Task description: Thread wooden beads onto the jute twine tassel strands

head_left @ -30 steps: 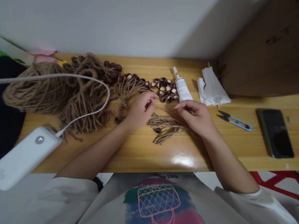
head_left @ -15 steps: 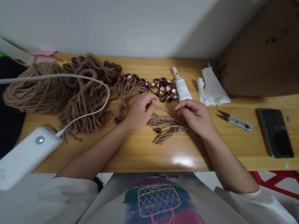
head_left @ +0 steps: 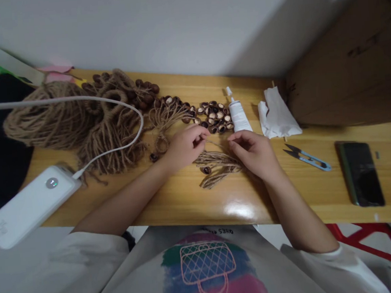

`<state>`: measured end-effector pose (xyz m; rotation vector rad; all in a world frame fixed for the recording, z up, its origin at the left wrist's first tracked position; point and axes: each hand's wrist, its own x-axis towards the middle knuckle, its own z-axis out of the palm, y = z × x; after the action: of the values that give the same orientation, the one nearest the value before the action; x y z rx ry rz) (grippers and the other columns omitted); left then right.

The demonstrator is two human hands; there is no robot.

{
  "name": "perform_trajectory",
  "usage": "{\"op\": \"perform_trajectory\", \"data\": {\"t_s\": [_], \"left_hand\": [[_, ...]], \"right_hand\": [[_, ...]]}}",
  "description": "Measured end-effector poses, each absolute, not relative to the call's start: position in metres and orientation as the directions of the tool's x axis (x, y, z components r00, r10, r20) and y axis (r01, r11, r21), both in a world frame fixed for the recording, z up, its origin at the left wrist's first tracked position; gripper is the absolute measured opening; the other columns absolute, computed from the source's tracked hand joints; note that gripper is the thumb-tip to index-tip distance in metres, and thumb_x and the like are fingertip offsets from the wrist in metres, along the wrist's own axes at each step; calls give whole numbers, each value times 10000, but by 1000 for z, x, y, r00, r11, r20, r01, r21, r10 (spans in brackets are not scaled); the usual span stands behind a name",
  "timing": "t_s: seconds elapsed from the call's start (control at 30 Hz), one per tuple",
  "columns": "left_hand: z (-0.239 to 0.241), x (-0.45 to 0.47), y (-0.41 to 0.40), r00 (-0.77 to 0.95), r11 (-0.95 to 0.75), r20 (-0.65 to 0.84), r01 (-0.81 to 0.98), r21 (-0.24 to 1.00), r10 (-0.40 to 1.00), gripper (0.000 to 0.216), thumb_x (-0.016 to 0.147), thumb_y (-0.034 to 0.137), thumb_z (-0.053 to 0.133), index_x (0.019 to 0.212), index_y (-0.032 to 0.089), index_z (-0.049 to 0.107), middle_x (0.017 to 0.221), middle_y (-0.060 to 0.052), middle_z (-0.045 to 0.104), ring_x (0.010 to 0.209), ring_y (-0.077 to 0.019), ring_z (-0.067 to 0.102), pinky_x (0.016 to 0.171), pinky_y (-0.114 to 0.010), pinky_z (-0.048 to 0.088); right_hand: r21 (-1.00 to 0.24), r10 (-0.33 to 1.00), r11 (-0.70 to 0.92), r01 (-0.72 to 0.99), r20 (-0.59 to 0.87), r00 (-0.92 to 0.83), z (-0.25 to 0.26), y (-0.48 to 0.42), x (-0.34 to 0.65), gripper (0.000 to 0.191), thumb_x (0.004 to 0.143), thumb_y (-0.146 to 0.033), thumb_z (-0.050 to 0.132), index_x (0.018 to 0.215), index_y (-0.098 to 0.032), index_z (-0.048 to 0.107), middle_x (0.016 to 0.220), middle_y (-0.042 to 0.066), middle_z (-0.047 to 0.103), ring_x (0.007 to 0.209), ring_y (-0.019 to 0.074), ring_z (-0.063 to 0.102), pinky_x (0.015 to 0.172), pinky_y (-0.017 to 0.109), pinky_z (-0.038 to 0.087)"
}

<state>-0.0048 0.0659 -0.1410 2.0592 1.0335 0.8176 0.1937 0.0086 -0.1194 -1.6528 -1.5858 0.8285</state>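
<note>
My left hand [head_left: 182, 147] pinches a thin jute strand just in front of a cluster of brown nut shells [head_left: 215, 117]. My right hand [head_left: 255, 153] is closed in a pinch on the same twine, a little to the right. Between and below the two hands lies a small bundle of jute strands [head_left: 217, 167] on the wooden table [head_left: 186, 201], with one shell [head_left: 206, 169] tied into it. The strand between my fingertips is too thin to follow.
A large heap of jute cord [head_left: 72, 124] and shell-strung pieces fills the table's left. A white power bank [head_left: 27, 205] with its cable lies at front left. A glue tube [head_left: 238, 113], crumpled tissue [head_left: 277, 115], blue snips [head_left: 306, 158] and a dark phone [head_left: 360, 174] lie to the right.
Both hands have drawn slightly closer together over the jute bundle; the left hand slid a little toward me. Everything else on the table stays where it was.
</note>
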Motion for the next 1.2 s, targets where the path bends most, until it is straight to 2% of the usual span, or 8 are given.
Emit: {"op": "perform_trajectory", "data": {"t_s": [0.2, 0.33, 0.53, 0.77, 1.0, 1.2], "left_hand": [[-140, -5, 67, 516, -480, 229, 428, 766, 826, 204, 724, 21, 524, 838, 147, 638, 825, -24, 635, 683, -104, 547, 647, -233, 445], [-140, -5, 66, 522, -498, 243, 432, 752, 818, 216, 725, 21, 525, 851, 152, 642, 828, -20, 635, 680, -104, 550, 653, -238, 447], [-137, -6, 65, 503, -473, 241, 407, 781, 830, 192, 776, 111, 554, 931, 153, 659, 937, -42, 653, 658, -92, 544, 651, -240, 460], [-137, -7, 64, 534, -501, 250, 396, 769, 807, 245, 720, 82, 570, 931, 155, 671, 829, -33, 653, 676, -119, 563, 646, -252, 457], [-135, -4, 65, 546, -474, 210, 402, 784, 811, 105, 791, 228, 637, 864, 169, 683, 813, -35, 684, 711, -140, 601, 681, -279, 471], [-136, -5, 67, 561, -505, 238, 389, 770, 793, 105, 832, 200, 587, 806, 171, 685, 836, -41, 699, 808, -159, 626, 762, -303, 478]], "right_hand": [[-802, 1000, -21, 597, -28, -3, -119, 10, 191, 155, 761, -302, 640, 838, -174, 681, 739, 38, 702, 570, 138, 583, 565, 264, 440], [-810, 998, -29, 586, -53, -25, -121, 10, 192, 163, 736, -274, 668, 864, -174, 680, 723, 30, 689, 580, 138, 580, 567, 261, 437], [-856, 994, -57, 513, -94, -47, -119, 9, 193, 202, 730, -261, 650, 904, -160, 673, 741, 26, 667, 606, 128, 561, 591, 259, 434], [-880, 992, -60, 471, -106, -72, -116, 8, 192, 202, 743, -272, 624, 908, -165, 667, 739, 25, 642, 619, 133, 553, 607, 272, 437], [-884, 993, -54, 465, -98, -71, -117, 8, 192, 206, 741, -291, 622, 901, -172, 668, 727, 20, 637, 612, 135, 547, 604, 279, 434], [-877, 993, -47, 479, -93, -73, -116, 8, 192, 199, 742, -282, 631, 898, -164, 667, 727, 22, 644, 612, 136, 555, 607, 278, 449]]}}
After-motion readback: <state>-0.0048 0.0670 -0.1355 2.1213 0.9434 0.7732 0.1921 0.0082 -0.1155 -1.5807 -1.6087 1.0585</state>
